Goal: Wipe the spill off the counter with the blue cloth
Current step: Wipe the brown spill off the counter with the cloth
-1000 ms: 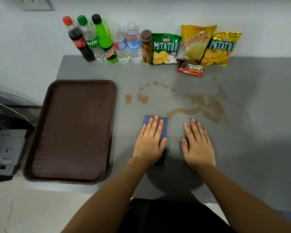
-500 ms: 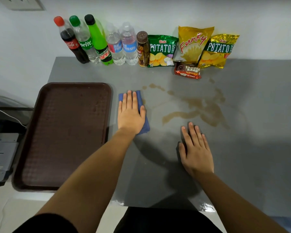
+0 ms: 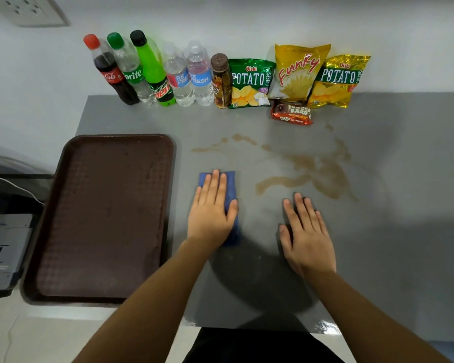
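Note:
My left hand (image 3: 210, 210) lies flat on the folded blue cloth (image 3: 230, 188) and presses it onto the grey counter (image 3: 393, 231). Most of the cloth is hidden under the palm. A brown spill (image 3: 317, 171) spreads over the counter beyond and to the right of the cloth, with a thin smeared streak (image 3: 212, 148) above it. My right hand (image 3: 306, 231) rests flat on the counter with its fingers apart, just below the spill, and holds nothing.
A dark brown tray (image 3: 102, 218) lies to the left of the cloth. Along the back wall stand several drink bottles (image 3: 152, 74), crisp bags (image 3: 299, 74) and a snack bar (image 3: 291, 115). A dark machine (image 3: 3, 239) sits off the left edge.
My left hand has slid the cloth back toward me and to the right from beside the tray's top corner. The brown drops at the left are now smeared thin. My right hand has stayed put.

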`<control>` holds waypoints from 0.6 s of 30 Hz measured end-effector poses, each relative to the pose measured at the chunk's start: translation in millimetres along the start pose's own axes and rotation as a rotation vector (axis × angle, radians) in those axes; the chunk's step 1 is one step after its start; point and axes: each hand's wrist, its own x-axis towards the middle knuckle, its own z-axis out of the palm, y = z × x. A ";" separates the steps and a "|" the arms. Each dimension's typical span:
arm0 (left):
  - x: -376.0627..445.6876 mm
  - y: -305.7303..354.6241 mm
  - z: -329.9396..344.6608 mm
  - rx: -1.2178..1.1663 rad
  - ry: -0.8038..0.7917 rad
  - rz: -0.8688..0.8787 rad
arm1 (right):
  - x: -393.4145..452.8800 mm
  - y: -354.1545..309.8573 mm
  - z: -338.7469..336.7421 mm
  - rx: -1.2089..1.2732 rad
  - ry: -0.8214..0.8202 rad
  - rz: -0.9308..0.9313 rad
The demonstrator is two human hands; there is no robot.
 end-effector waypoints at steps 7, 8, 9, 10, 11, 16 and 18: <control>78.0 -47.8 -18.7 0.075 -0.029 -0.066 | -0.2 1.4 0.1 0.014 -0.022 0.000; 91.5 -49.3 -19.7 0.076 -0.031 -0.062 | -0.2 1.5 0.1 0.016 -0.021 0.001; 104.1 -47.9 -19.9 0.078 -0.034 -0.062 | -0.3 1.2 0.3 0.018 -0.021 0.003; 115.5 -43.8 -19.1 0.081 -0.037 -0.066 | -0.4 0.7 0.3 0.019 -0.022 0.006; 124.8 -37.3 -17.1 0.085 -0.040 -0.069 | -0.5 0.2 0.1 0.020 -0.026 0.008; 130.2 8.0 -4.4 0.102 -0.091 0.042 | 0.4 -0.3 -3.1 0.022 -0.040 0.005; 113.8 20.1 0.5 0.105 -0.114 0.109 | 0.7 -0.1 -3.3 0.025 -0.048 0.002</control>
